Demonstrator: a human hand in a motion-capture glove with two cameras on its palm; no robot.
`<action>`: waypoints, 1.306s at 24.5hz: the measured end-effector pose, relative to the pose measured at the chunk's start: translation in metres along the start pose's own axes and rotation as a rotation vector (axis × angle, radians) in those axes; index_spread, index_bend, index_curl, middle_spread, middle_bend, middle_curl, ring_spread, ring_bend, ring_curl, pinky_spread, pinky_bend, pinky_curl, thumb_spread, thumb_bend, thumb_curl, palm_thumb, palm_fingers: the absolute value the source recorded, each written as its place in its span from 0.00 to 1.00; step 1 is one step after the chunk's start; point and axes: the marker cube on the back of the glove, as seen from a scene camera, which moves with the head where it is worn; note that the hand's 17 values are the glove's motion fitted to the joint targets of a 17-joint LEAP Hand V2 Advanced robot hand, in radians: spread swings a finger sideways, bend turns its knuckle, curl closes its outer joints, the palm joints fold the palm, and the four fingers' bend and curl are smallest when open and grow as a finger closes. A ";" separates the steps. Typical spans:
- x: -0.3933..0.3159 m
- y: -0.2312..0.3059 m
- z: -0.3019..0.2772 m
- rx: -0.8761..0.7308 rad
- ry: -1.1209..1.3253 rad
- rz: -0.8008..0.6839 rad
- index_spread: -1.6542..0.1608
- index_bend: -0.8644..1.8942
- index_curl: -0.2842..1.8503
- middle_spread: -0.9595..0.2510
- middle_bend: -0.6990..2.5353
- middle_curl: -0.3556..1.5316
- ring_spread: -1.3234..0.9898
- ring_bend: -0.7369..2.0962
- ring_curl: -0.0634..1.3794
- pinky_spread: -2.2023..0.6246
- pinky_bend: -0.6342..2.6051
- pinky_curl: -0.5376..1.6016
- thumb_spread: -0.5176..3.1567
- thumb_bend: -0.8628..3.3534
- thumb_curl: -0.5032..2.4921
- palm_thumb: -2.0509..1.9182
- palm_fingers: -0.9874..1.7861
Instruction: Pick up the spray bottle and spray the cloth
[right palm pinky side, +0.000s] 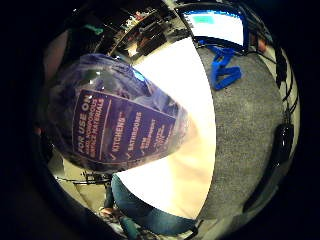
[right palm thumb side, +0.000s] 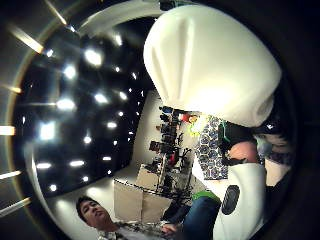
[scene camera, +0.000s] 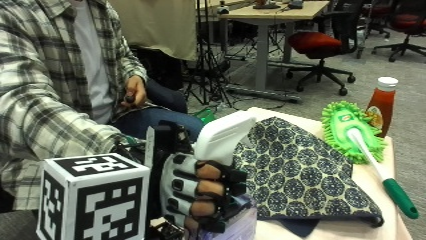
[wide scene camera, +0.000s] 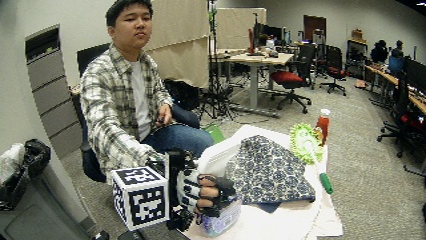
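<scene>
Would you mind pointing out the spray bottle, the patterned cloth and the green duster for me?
spray bottle (scene camera: 219, 135): outside view, on its white trigger head.
patterned cloth (scene camera: 299, 170): outside view, on the middle of the fabric.
green duster (scene camera: 343, 125): outside view, on its fluffy head.

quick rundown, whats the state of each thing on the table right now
spray bottle: upright, held off the table
right hand: gripping the bottle's neck
cloth: spread flat
duster: lying beside the cloth, untouched
ketchup bottle: upright, cap on
</scene>
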 end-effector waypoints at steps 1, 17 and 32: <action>0.000 0.001 -0.001 -0.001 0.012 0.003 0.77 0.37 0.29 0.73 0.33 0.41 0.52 0.43 0.30 0.82 0.23 0.36 0.41 0.21 0.35 0.77 0.64; 0.000 0.011 -0.012 -0.021 0.158 0.007 0.78 0.35 0.28 0.73 0.33 0.43 0.51 0.43 0.32 0.82 0.26 0.38 0.40 0.20 0.34 0.77 0.68; 0.000 0.021 -0.026 0.003 0.281 0.011 0.77 0.33 0.24 0.74 0.32 0.42 0.51 0.44 0.33 0.81 0.31 0.42 0.39 0.20 0.34 0.77 0.68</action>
